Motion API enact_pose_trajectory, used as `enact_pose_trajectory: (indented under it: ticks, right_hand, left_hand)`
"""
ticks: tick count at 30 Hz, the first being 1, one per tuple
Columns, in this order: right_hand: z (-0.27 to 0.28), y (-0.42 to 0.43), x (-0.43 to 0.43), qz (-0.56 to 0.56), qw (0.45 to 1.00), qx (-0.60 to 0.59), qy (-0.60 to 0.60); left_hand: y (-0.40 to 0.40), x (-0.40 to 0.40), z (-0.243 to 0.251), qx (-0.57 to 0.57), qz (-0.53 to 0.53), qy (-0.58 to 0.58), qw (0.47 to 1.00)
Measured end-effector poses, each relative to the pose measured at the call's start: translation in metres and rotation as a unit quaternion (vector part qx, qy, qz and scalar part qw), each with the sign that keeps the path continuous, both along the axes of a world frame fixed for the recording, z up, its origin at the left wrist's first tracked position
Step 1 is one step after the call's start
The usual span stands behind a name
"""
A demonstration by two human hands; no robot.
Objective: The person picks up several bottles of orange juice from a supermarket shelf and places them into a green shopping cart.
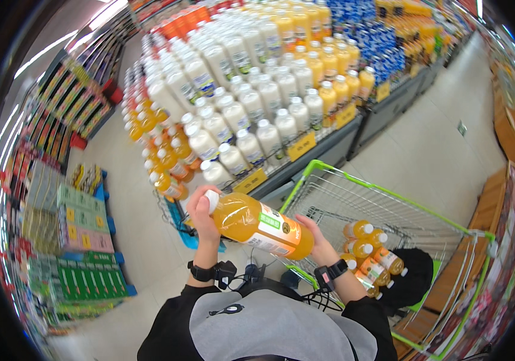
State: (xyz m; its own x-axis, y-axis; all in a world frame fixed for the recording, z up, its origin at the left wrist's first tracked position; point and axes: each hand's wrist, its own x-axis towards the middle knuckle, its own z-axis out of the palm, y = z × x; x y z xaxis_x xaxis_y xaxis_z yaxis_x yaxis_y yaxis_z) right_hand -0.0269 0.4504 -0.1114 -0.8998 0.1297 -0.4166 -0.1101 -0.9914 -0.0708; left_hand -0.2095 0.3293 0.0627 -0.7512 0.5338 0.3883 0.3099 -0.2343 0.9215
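A large plastic bottle of orange-yellow juice [239, 216] with a white cap and a printed label lies tilted across both my hands, in front of my chest. My left hand [203, 214] grips it at the cap and neck. Around its base curls my right hand [316, 237]. Below and to the right, the shopping cart [388, 192] with green-edged rims holds several similar juice bottles [374, 268], some upright and some on their sides. A black cloth-like item [413, 275] rests beside them in the cart.
Ahead stands a tiered display of white-drink bottles [248, 101], with yellow juice bottles [329, 97] at its right and orange juice bottles [167, 164] at its left corner. Yellow price tags [302, 146] line its front edge. Stacked cartons [88, 221] stand across the aisle floor [149, 261] at left.
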Motion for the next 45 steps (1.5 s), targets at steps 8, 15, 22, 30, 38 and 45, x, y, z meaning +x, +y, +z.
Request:
enact_pose_trajectory:
  ticks: [8,15,22,30,38,45]
  right_hand:
    - [0.041,-0.027,-0.06,0.111,0.99,-0.016,0.082]
    - [0.014,-0.089,-0.167,0.148,0.989,-0.02,0.009]
    - [-0.021,-0.139,-0.253,0.176,0.983,-0.054,0.02]
    - [-0.022,-0.163,-0.289,0.137,0.978,-0.119,0.108]
    - [0.049,-0.159,-0.356,0.146,0.948,0.271,-0.079]
    - [-0.056,-0.118,-0.371,0.075,0.841,0.534,0.034]
  left_hand:
    - [-0.092,-0.056,-0.064,0.289,-0.06,-0.424,0.856]
    - [-0.15,-0.101,-0.043,0.197,-0.046,-0.171,0.964]
    - [-0.199,-0.169,-0.047,0.158,-0.013,-0.169,0.973]
    - [-0.215,-0.212,-0.042,0.119,-0.023,-0.104,0.987]
    - [-0.155,-0.252,-0.032,0.012,-0.006,0.172,0.985]
    - [-0.099,-0.28,-0.046,-0.015,-0.115,0.315,0.942]
